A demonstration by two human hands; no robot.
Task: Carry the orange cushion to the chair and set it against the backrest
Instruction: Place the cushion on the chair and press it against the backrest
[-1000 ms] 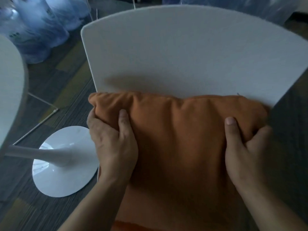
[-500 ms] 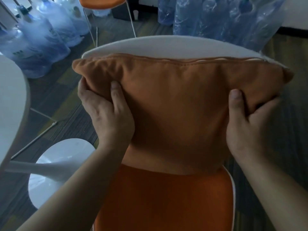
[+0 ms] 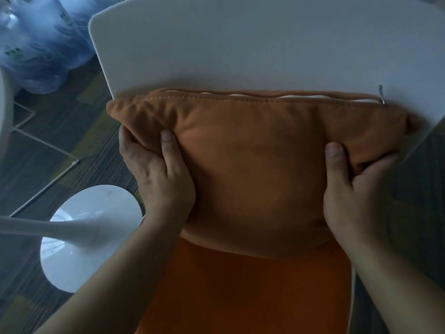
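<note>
The orange cushion (image 3: 257,165) stands upright on the chair's orange seat (image 3: 252,292), its zipped top edge leaning against the white backrest (image 3: 252,44). My left hand (image 3: 159,174) grips the cushion's left side, thumb on the front face and fingers wrapped round the edge. On the right side my right hand (image 3: 351,189) holds it the same way. A metal zip pull sticks up at the cushion's top right corner.
A white round table base (image 3: 79,237) with its pedestal stands on the dark floor left of the chair. Several blue water bottles (image 3: 41,44) are stacked at the back left. A white tabletop edge shows at the far left.
The cushion was lifted up to the backrest's top edge half a second ago and has come back down onto the seat, still held by both hands.
</note>
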